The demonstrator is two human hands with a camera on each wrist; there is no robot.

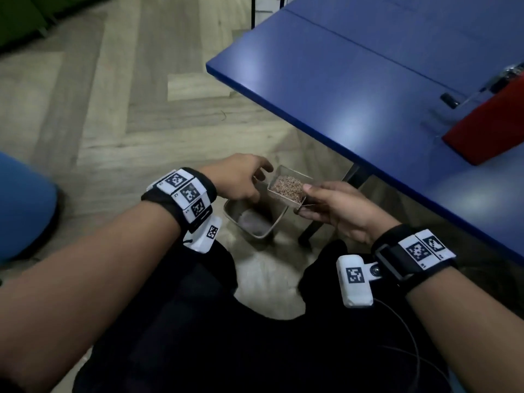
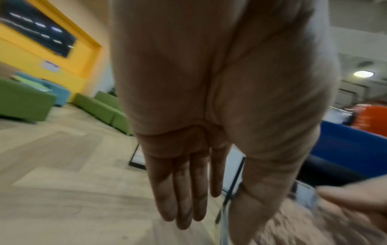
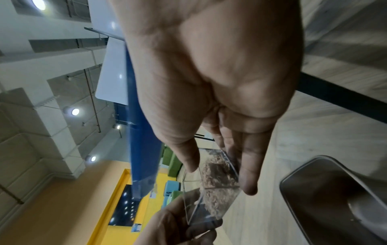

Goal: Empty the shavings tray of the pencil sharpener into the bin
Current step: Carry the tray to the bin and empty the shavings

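A clear shavings tray (image 1: 286,186) full of brown shavings is held level above an open metal bin (image 1: 226,211) on the floor. My right hand (image 1: 304,201) pinches the tray's near end between thumb and fingers. In the right wrist view the tray (image 3: 217,199) sits beyond my right hand (image 3: 220,179), with the bin (image 3: 293,182) to the right. My left hand (image 1: 256,180) is at the tray's far left end. Its fingers (image 2: 184,199) are straight, with blurred shavings (image 2: 293,220) beside the thumb. The red sharpener body (image 1: 487,123) stands on the blue table (image 1: 354,80).
The table's edge and black leg (image 1: 312,228) stand just right of the bin. A blue seat (image 1: 22,208) is at the left. Wooden floor (image 1: 113,109) stretches ahead, with green sofas (image 2: 98,109) far off. My dark-clothed legs are on both sides of the bin.
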